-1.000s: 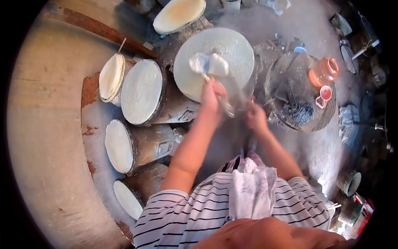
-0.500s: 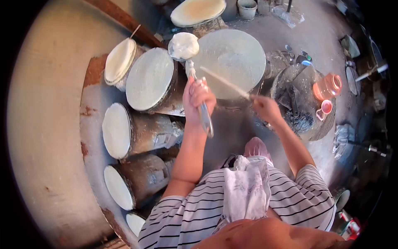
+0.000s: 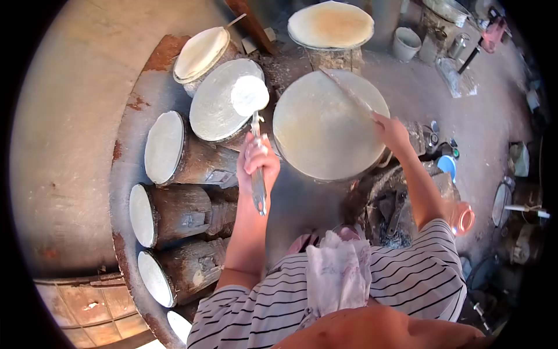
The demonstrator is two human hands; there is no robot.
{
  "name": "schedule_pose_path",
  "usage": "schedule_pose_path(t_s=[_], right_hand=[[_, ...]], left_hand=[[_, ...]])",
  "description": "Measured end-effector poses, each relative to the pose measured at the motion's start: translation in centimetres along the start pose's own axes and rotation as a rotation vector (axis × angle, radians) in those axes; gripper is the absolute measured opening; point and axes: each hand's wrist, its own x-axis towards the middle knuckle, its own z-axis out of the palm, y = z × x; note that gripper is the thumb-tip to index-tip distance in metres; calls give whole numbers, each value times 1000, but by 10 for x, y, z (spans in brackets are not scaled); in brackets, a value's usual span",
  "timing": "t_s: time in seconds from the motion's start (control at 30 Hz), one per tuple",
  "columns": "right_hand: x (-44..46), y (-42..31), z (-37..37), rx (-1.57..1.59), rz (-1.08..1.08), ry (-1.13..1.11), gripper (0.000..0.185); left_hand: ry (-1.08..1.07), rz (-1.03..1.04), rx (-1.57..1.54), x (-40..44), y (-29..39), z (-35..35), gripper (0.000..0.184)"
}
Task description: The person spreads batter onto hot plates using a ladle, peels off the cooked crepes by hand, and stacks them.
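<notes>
In my left hand (image 3: 258,160) is a long metal-handled ladle (image 3: 259,192), its far end heaped with white batter (image 3: 250,95). Batter is smeared on the fingers and handle. The heap hangs over a tilted-looking round griddle (image 3: 218,107) coated in pale batter; I cannot tell if they touch. My right hand (image 3: 392,135) grips a thin wooden stick (image 3: 347,93), which reaches over the largest round griddle (image 3: 322,145) from its right edge to its far rim. A smooth pale layer covers that griddle's top.
Several drum-like stoves with white-topped plates, such as this drum stove (image 3: 180,215), line the left. A browned flatbread (image 3: 331,26) lies on a far griddle. A cluttered round stand (image 3: 378,203), blue bowl (image 3: 447,167) and pinkish jar (image 3: 463,218) are right; a bucket (image 3: 406,43) stands beyond.
The view has shifted, with the large griddle nearer. The stick has swung to lie across the griddle's far right. The loaded ladle now overlaps the neighbouring griddle on the left.
</notes>
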Motion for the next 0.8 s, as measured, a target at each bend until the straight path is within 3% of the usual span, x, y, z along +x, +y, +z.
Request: schedule_pose_path(t_s=[0.03,0.1,0.17,0.2,0.27,0.3,0.37,0.43,0.47,0.5,0.53,0.57,0.67,0.8], right_hand=[[5,-10,-3,-139,51,-70,37],[-3,-7,-2,-57,110,-120,36],[-7,-35,-3,275,-119,-142,35],[-16,-36,5,377,-173,-192,35],[-33,-41,24,667,42,-483,36],[-41,-40,38,784,113,-571,39],[-73,-118,65,921,69,-794,37],[-92,-210,135,877,-208,-952,35],[-117,-279,131,861,-159,-1148,34],[-143,-318,160,820,-244,-1275,34],[-164,-357,180,817,-318,-1389,34],[-190,-385,199,808,-385,-1487,35],[-266,-449,263,747,-635,-1559,34],[-299,-497,298,695,-757,-1518,32]], left_hand=[[-4,16,6,0,3,1,28],[-34,112,-9,-27,7,-1,21],[-78,208,5,-58,9,16,25],[167,283,180,-82,14,22,31],[-254,81,103,-136,22,-3,39],[-365,164,231,-172,26,-11,37],[-471,253,464,-265,7,-29,35],[-550,675,565,-357,-29,-25,24],[-621,840,591,-398,-46,-21,29],[-670,1046,639,-431,-59,-21,18],[-702,1258,671,-464,-73,-20,37],[-756,1444,705,-494,-82,-27,40],[-759,1818,413,-590,-94,-67,44],[-622,2267,-436,-709,-53,-198,34]])
